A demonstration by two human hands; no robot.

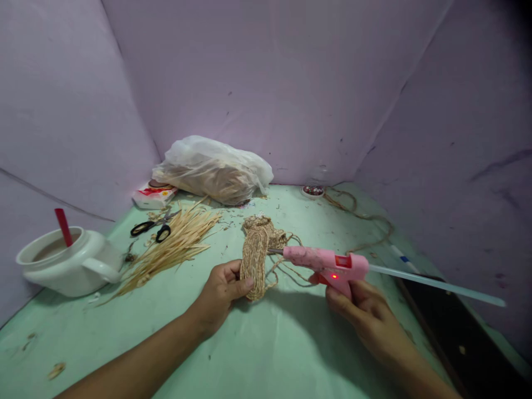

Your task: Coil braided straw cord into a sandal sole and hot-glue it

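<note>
My left hand [226, 289] pinches the left edge of a piece made of coiled, braided natural-fibre cord [254, 263], its thumb on the front. A loose length of the cord trails off to the right of the piece. In my right hand [366, 307] is a pink glue gun [322, 260], my fingers wrapped round its handle. A red light glows on its side. Its metal nozzle points left and meets the right edge of the cord piece; whether it touches I cannot tell. A long translucent glue stick [440, 284] sticks out of the back.
Black-handled scissors [155, 226] lie on a bundle of dry straw strips [178, 241]. At the left stands a white pot [97, 260] with a red handle in it. Behind are a plastic bag [211, 169], a small box [154, 197], a bead dish [312, 192] and loose cord [376, 242].
</note>
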